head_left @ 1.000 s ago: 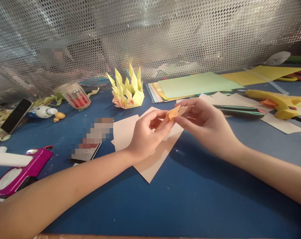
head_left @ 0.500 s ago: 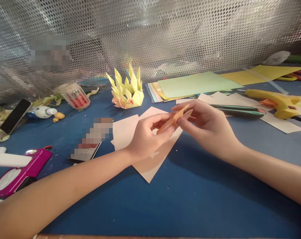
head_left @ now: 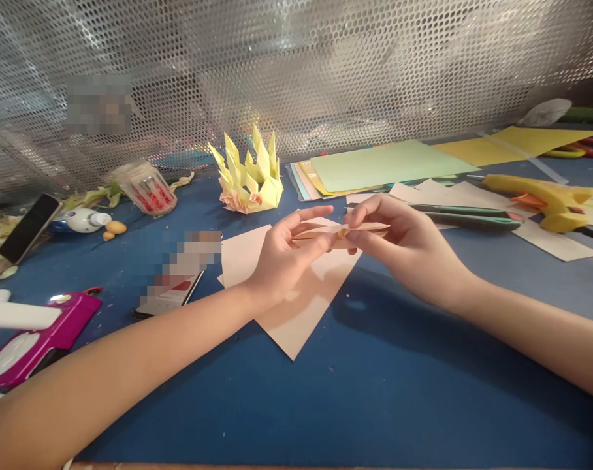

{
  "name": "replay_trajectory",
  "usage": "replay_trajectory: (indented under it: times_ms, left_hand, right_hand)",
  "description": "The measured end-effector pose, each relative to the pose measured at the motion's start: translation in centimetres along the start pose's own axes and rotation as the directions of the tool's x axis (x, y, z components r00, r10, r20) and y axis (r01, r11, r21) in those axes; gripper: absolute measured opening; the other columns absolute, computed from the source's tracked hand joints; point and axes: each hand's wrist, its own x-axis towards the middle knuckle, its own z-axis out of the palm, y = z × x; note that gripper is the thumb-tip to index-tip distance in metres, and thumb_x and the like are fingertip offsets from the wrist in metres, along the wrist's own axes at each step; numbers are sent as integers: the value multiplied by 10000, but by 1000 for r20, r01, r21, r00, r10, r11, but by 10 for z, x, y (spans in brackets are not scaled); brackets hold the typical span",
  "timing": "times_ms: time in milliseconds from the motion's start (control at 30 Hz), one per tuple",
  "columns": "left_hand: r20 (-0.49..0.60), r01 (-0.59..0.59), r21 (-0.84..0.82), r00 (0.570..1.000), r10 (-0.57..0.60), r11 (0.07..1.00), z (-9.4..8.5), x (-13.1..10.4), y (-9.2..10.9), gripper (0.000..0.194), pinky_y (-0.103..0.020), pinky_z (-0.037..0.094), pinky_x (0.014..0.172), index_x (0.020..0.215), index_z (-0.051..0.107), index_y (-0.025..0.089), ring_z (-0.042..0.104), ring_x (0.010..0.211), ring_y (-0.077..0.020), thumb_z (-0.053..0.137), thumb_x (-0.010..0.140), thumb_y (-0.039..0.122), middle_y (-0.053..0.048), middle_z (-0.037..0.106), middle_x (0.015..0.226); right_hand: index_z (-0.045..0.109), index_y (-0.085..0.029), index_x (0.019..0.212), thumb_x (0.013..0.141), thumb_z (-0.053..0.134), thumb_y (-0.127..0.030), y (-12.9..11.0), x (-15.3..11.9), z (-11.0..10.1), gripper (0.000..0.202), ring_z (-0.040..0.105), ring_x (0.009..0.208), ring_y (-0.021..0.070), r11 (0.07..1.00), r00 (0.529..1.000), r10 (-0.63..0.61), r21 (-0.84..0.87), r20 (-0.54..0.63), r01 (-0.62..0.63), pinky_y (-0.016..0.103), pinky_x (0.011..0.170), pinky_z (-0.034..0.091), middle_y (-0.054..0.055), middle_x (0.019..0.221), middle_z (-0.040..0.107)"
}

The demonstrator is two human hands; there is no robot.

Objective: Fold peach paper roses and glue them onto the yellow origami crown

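Observation:
Between my hands is a small folded piece of peach paper [head_left: 341,234], held level above the table. My left hand [head_left: 294,251] pinches its left part with the thumb, the forefinger stretched out above. On its right side my right hand [head_left: 399,241] grips it between thumb and bent fingers, which hide part of the folds. Beneath both hands lie pale pink paper sheets [head_left: 296,326], overlapping, with one corner pointing towards me. A yellow folded-paper crown [head_left: 257,189] with pink paper roses stands just beyond them.
A phone [head_left: 174,287] lies left of the sheets, near a magenta device [head_left: 56,326]. At the right are a yellow glue gun [head_left: 551,199], a dark green cutter-like tool [head_left: 473,217] and paper strips. Coloured sheets [head_left: 389,166] and a tilted jar [head_left: 147,189] lie along the mesh [head_left: 326,78].
The folded paper has turned from slanting upward to nearly level. My left forefinger has lifted and straightened, and the left hand has shifted slightly left.

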Motion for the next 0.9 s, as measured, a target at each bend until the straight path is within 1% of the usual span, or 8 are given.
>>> replay_trajectory:
  times_ms: [100, 200, 267, 333, 467, 567, 733, 900]
  left_hand:
    - [-20, 39, -24, 999, -40, 999, -3, 2, -2, 522, -428, 614, 935, 1266, 643, 249, 806, 961, -244, 885, 817, 357, -12, 829, 913]
    - [-20, 65, -19, 998, -66, 998, -4, 2, -2, 640, -429, 604, 956, 1271, 655, 283, 795, 1000, -245, 969, 715, 327, -3, 820, 982]
    - [-20, 64, -4, 998, -64, 998, -4, 1, -2, 608, -433, 596, 978, 1253, 675, 296, 784, 1043, -245, 968, 720, 297, -3, 811, 1034]
    - [-23, 61, -6, 998, -61, 998, -4, 1, -3, 584, -441, 598, 972, 1255, 670, 289, 784, 1037, -249, 951, 743, 298, -5, 808, 1001]
    - [-46, 28, -42, 998, -30, 999, -2, 3, -5, 570, -425, 573, 1004, 1261, 622, 260, 769, 1054, -231, 905, 769, 307, 15, 789, 955]
    - [-62, 6, -59, 998, -10, 998, -2, 4, -5, 484, -394, 563, 997, 1221, 617, 253, 757, 1052, -205, 852, 799, 273, 22, 780, 975]
    - [-41, 3, -76, 999, -6, 997, -1, 3, -4, 277, -350, 587, 913, 1041, 665, 225, 763, 946, -184, 822, 813, 231, 1, 793, 972]
    - [-59, 58, -99, 996, -64, 993, -2, 3, -4, 333, -360, 592, 888, 1059, 641, 230, 768, 916, -187, 840, 793, 230, -4, 799, 965]
  right_hand:
    - [653, -271, 803, 746, 894, -356, 0, -1, 0, 261, 650, 700, 167, 999, 999, 35, -1, -24, -35, 330, 685, 590, -10, 778, 677]
    - [664, -276, 785, 714, 926, -408, -1, -2, 1, 302, 654, 711, 184, 1000, 998, 13, -23, -55, -14, 338, 656, 585, 0, 793, 675]
    - [675, -277, 787, 717, 919, -455, -3, -3, 2, 310, 673, 764, 211, 999, 999, -6, -33, -48, 4, 358, 681, 594, 15, 829, 694]
    - [699, -278, 806, 755, 884, -514, -4, -3, 1, 304, 682, 809, 230, 999, 999, -20, -46, -32, 19, 374, 709, 596, 28, 853, 713]
    - [715, -259, 715, 830, 797, -622, -6, -3, 0, 389, 642, 722, 207, 996, 1000, -12, -86, -9, 11, 352, 648, 549, 27, 737, 693]
    - [727, -248, 735, 785, 856, -590, -3, -3, 1, 369, 655, 707, 190, 999, 1000, 16, -45, -5, -17, 339, 663, 563, 16, 737, 710]
    - [749, -232, 1013, 763, 904, -501, 3, -2, 2, 398, 743, 811, 195, 996, 998, 67, 55, 6, -67, 351, 774, 628, 35, 930, 781]
    - [790, -214, 1044, 713, 938, -499, 4, -1, 0, 461, 778, 849, 230, 981, 981, 173, 77, 92, -180, 406, 865, 641, 47, 909, 813]
